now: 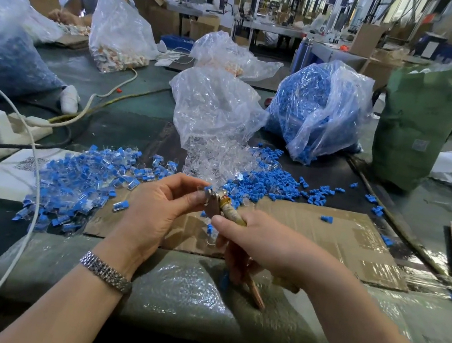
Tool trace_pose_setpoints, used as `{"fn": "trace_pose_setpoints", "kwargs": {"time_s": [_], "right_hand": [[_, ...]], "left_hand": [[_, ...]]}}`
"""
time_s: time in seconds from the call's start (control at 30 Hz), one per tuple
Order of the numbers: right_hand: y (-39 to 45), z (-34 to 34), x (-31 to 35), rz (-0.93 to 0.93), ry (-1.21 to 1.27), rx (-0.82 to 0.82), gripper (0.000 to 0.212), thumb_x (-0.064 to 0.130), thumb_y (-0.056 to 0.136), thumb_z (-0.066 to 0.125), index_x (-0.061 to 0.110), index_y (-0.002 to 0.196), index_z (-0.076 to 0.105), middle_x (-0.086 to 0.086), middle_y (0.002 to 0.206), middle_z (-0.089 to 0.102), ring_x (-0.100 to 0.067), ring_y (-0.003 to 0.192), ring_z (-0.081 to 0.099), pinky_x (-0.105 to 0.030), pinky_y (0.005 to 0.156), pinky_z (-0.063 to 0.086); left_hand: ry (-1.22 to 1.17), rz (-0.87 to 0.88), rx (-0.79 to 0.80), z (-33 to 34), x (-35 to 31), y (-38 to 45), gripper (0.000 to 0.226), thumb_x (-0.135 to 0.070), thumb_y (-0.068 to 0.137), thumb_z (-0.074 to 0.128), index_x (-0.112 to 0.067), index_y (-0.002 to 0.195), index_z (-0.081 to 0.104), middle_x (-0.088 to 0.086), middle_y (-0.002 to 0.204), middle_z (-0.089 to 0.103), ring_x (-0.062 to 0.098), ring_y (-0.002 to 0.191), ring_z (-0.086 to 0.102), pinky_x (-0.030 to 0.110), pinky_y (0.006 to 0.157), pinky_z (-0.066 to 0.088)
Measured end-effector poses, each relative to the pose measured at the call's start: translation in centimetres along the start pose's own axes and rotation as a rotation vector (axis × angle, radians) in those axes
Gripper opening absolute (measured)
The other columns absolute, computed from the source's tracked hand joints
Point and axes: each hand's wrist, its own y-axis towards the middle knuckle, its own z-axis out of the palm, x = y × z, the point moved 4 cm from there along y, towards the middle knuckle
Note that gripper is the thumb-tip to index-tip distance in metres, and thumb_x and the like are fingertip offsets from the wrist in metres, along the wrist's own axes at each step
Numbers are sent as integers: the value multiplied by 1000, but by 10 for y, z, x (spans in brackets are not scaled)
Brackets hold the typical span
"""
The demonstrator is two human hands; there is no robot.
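Blue-and-clear finished pieces (82,176) lay heaped at the left, so a fair share looked done. The left hand (157,213) pinched one small piece (207,189) against the pliers (221,208), whose handles the right hand (252,236) gripped with curled fingers. Clear shells (215,157), loose blue plugs (271,179) and a full bag of plugs (315,105) were left to assemble.

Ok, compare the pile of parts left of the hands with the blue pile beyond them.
The left pile holds clear shells with blue inserts; the blue pile holds bare solid-blue plugs. The left pile's pieces look bigger than the blue pile's. The left pile spreads over a white sheet and the cardboard; the blue pile lies against spilled clear shells. Both lie loose on the table.
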Motion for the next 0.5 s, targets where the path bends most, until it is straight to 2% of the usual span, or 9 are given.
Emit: {"fn": "trace_pose_setpoints", "kwargs": {"time_s": [0.1,0.17,0.23,0.3,0.37,0.43,0.5], "right_hand": [[-8,-18,-8,15,133,41,44,51,97,57,7,103,63,-6,76,73,-28,74,74,-45,76,63],[-9,-40,-15,-2,-6,-94,45,56,91,63,11,97,63,-6,80,72,-22,70,71,-44,74,62],[-4,-61,-25,20,-269,-288,45,61,87,65,16,88,63,-3,77,67,-17,67,62,-37,64,52],[6,-72,-39,79,-440,-414,43,58,87,66,16,83,61,-2,76,63,-15,66,56,-32,56,40],[15,-75,-54,167,-537,-479,43,57,88,67,15,87,59,-5,86,64,-16,72,54,-33,56,38],[23,-75,-65,217,-586,-515,47,60,89,65,14,95,57,-8,103,63,-17,85,50,-35,65,40],[28,-74,-71,249,-624,-542,54,66,88,60,15,108,58,-11,118,58,-24,101,48,-39,79,44]], "left_hand": [[3,68,-107,-9,0,2,17,-13,86,72,-25,98,76,4,98,76,21,96,73,26,82,60],[272,136,-245,-18,0,1,21,-13,95,68,-31,103,71,-2,97,71,9,89,70,19,76,57],[622,196,-437,-24,-5,-3,24,-11,96,64,-31,108,69,-4,105,63,2,90,63,16,75,54],[818,181,-645,-30,-10,-4,32,-4,93,60,-26,115,68,1,117,55,13,107,57,26,89,47],[938,175,-769,-32,-16,-5,40,-1,90,59,-20,124,67,8,123,49,27,119,48,39,104,37],[968,257,-677,-22,-19,-6,36,0,89,60,-17,120,68,7,118,53,25,112,53,39,103,42],[945,339,-431,-3,-18,-8,22,-4,93,63,-18,107,71,-4,103,60,1,90,58,20,84,51]]}}
